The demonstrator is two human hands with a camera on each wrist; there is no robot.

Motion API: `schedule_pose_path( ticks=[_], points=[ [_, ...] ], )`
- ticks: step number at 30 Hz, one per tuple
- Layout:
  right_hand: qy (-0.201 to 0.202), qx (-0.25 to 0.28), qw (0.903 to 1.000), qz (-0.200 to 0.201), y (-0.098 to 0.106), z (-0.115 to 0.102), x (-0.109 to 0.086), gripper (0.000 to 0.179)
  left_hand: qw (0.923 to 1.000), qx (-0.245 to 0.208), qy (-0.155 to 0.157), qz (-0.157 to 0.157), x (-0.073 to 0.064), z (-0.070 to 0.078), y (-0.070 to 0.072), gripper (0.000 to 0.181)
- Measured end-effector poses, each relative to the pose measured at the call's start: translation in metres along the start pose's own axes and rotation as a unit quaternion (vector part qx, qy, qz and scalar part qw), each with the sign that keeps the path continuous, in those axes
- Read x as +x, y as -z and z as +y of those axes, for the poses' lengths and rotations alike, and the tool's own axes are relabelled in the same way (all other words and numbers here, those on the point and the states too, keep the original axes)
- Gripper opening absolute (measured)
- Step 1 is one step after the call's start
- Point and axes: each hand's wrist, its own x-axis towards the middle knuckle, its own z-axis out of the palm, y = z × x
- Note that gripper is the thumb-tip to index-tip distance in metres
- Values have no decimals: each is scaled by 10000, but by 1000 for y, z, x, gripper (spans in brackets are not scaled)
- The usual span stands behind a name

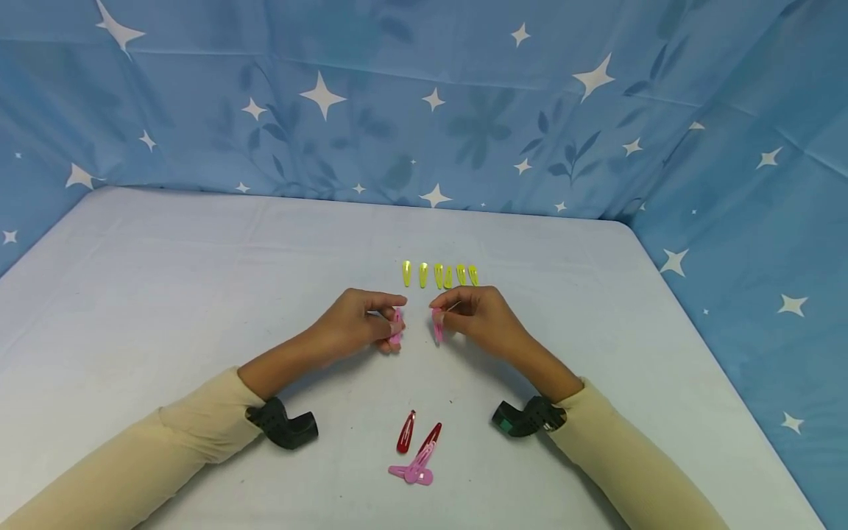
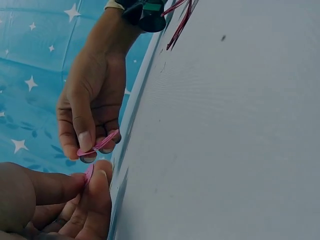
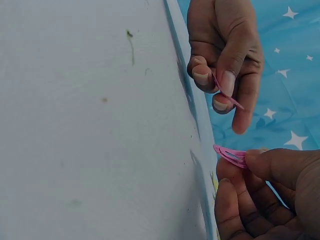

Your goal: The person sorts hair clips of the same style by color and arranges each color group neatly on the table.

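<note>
My left hand pinches a pink snap hair clip between thumb and fingers, over the middle of the table. Facing it a short gap away, my right hand pinches another pink hair clip by one end. In the right wrist view that clip points out past the thumb and shows its slotted frame. The left hand's clip is mostly covered by the fingers in the left wrist view. Just beyond both hands, several yellow hair clips stand in a row.
Nearer the body lie two red hair clips, one apart and one partly under a pink clip. That pink clip crosses another pink clip. A white cloth covers the table; a blue star-patterned curtain hangs behind.
</note>
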Motion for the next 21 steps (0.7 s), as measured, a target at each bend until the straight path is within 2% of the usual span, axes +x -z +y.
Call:
schedule_pose_path(
  ticks=[2,6,12,17,21],
  points=[
    [-97,-1,9999,40,0,1,2,14,9999,53,-14,105,2,0,0,37],
    [-155,33,9998,96,0,3,5,11,9982,442,-139,374,5,2,1,23],
    [172,0,9998,123,0,5,12,9,9938,782,-303,731,10,4,3,13],
    [152,-46,9997,196,-1,4,17,9,9891,1131,-460,825,16,4,5,11],
    [11,-285,9992,274,-2,0,20,9,9822,1534,-704,819,23,2,6,13]
  ],
)
